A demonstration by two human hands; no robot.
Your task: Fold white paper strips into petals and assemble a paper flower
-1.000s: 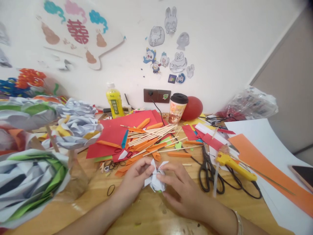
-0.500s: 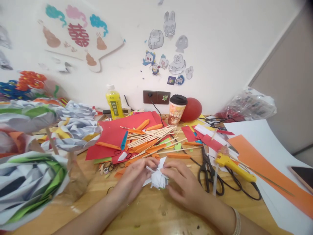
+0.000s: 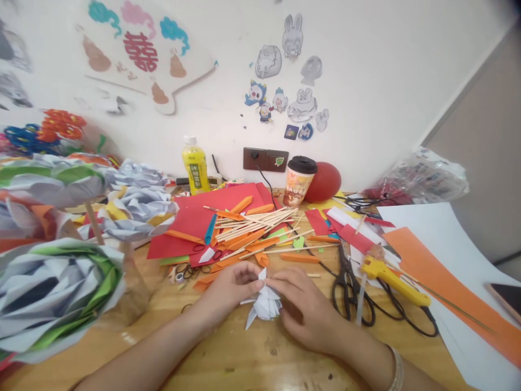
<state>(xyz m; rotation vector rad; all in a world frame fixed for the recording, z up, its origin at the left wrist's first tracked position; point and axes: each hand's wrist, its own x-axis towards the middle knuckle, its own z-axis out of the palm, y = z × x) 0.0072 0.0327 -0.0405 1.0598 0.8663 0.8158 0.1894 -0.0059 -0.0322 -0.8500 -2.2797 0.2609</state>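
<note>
Both hands meet over a small folded white paper piece (image 3: 265, 305) just above the wooden table (image 3: 244, 358). My left hand (image 3: 230, 290) pinches its upper left edge with closed fingers. My right hand (image 3: 303, 304) grips its right side, fingers curled round it, a bangle on the wrist. Paper points stick out below and to the left between the hands.
Behind the hands lie wooden sticks (image 3: 252, 222), orange paper strips and red sheets (image 3: 191, 217). Black scissors (image 3: 348, 288) and a yellow glue gun (image 3: 391, 277) lie right. Large folded paper flowers (image 3: 57, 293) fill the left. A yellow bottle (image 3: 195, 165), a cup (image 3: 299, 182) and orange and white sheets (image 3: 448, 282) stand further off.
The hands have turned and pressed the white paper piece, which now sits lower and more bunched. The view has shifted slightly to the left.
</note>
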